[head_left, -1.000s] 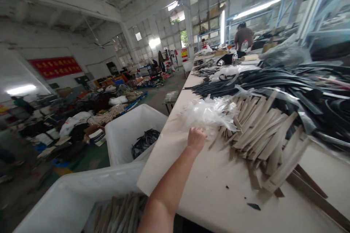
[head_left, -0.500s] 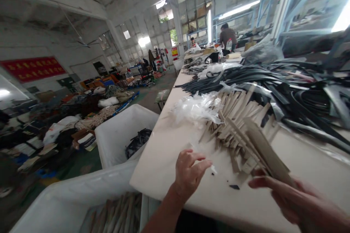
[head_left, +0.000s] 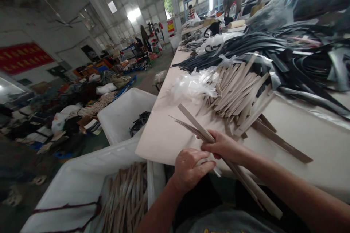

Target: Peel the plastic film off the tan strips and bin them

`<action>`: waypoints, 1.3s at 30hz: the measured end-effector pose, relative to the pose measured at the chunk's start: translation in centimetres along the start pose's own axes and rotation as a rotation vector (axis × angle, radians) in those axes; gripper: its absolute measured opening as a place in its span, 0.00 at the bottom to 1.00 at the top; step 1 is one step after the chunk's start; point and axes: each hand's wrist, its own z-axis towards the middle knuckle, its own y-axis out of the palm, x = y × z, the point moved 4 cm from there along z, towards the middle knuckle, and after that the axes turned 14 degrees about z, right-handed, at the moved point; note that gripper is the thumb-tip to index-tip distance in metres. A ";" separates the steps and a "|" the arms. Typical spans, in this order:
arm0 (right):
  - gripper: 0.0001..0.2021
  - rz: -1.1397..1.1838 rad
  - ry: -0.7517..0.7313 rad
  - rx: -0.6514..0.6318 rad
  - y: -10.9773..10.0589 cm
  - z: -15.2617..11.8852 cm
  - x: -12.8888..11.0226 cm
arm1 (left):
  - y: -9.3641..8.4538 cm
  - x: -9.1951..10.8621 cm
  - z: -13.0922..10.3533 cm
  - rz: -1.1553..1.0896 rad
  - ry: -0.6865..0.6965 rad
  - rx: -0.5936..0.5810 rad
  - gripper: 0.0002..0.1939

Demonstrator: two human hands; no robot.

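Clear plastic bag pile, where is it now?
Head view, upper centre: the clear plastic bag pile lies on the table, at the left end of the tan strip pile.

factory hall | long worktable [head_left: 300, 134] | strip piles [head_left: 237, 91] | white bins [head_left: 123, 116]

I count two white bins [head_left: 125, 116] beside my table [head_left: 300, 145], and two hands of mine, left hand [head_left: 188, 169] and right hand [head_left: 222, 147]. One heap of tan strips [head_left: 237, 91], one pile of black strips [head_left: 273, 49], too many to count.
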 end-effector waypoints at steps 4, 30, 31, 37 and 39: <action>0.14 -0.079 -0.093 0.082 -0.3 -0.4 -0.1 | 0.2 -0.6 -1.7 -0.330 -0.566 -0.050 0.14; 0.06 -0.627 -0.278 0.056 0.7 -2.6 -2.7 | 3.5 1.4 -3.6 -1.065 -1.206 -0.681 0.15; 0.07 -0.615 -0.272 0.054 0.7 -2.7 -2.9 | 3.5 1.2 -3.5 -1.083 -1.215 -0.658 0.14; 0.22 -0.429 -0.188 0.054 -0.5 -4.8 -2.9 | 1.9 -3.7 -3.6 -1.256 -1.547 0.013 0.17; 0.26 -0.395 -0.141 0.053 -1.2 -5.5 -1.9 | 1.3 -5.5 -3.8 -1.290 -1.642 0.230 0.19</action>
